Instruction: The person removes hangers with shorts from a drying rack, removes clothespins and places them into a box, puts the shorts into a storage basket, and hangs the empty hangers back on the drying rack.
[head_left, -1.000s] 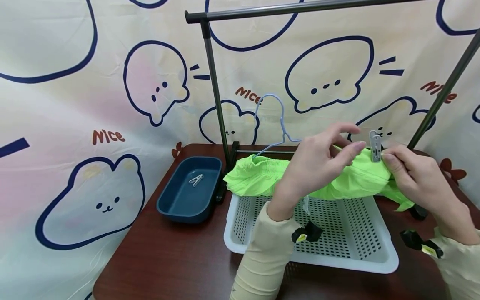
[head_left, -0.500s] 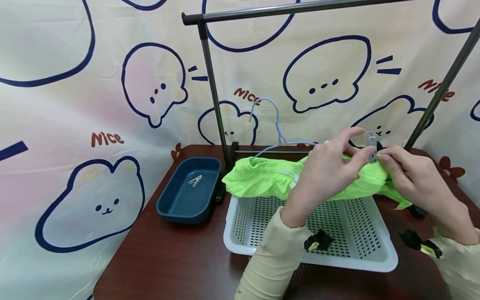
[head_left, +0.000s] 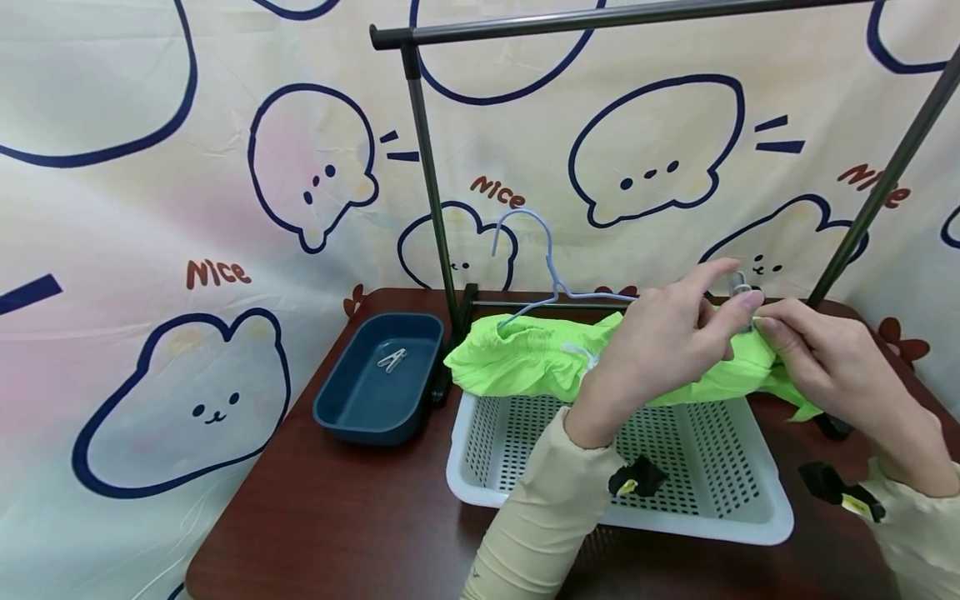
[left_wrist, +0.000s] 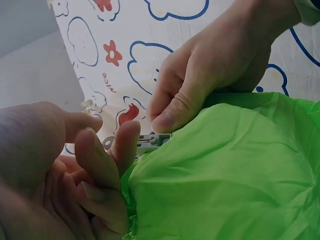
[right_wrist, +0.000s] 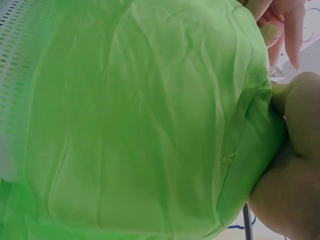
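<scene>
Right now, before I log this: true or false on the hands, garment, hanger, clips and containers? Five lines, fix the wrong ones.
1. The right hand grips the green garment. True.
2. The blue hanger is hooked over the rack's top bar. False: its hook is free, below the bar.
3. A white clip lies in the dark blue tray. True.
4. In the head view, that tray is right of the white basket. False: it is left.
5. The left hand is at the gray clip. True.
</scene>
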